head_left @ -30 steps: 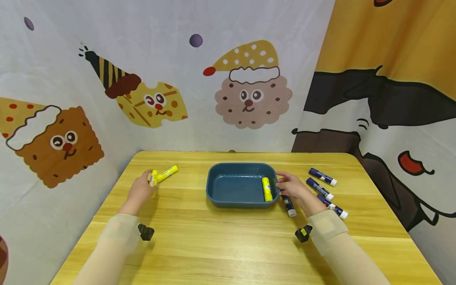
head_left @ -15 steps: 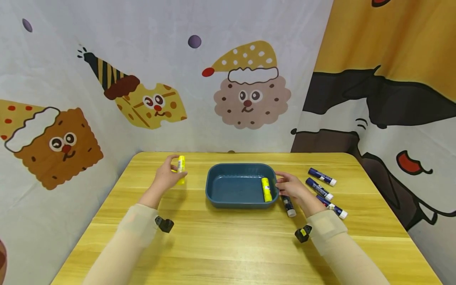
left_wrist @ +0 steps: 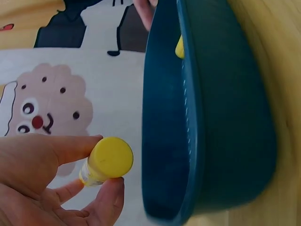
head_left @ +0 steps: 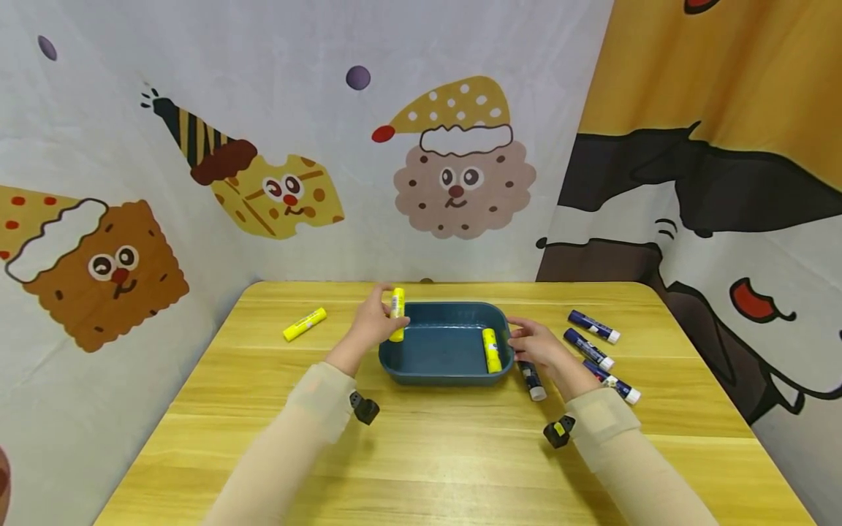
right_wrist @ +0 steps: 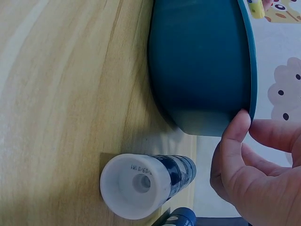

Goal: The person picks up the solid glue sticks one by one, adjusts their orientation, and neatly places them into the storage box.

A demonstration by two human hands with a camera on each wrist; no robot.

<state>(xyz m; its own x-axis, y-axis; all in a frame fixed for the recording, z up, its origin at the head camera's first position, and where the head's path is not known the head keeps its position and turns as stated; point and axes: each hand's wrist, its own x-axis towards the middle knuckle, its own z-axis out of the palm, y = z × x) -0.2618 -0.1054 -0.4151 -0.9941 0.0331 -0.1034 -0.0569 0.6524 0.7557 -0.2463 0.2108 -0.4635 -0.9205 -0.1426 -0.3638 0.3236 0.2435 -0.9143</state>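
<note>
My left hand pinches a yellow glue stick upright between thumb and fingers, over the left end of a dark blue rectangular dish. In the left wrist view, its round yellow end faces the camera, beside the dish's rim. A second yellow glue stick lies inside the dish at the right. My right hand grips the dish's right rim, with thumb and finger on either side of the wall. Just below that hand a dark blue glue stick with a white end lies on the table.
Another yellow glue stick lies on the wooden table at the left. Toward the right are 3 dark blue glue sticks with white ends, the nearest partly behind the right wrist. A cartoon-printed curtain hangs behind the table.
My left hand has carried the yellow glue stick rightward from the table's left side to above the dish's left end. The right hand has stayed at the dish's right rim.
</note>
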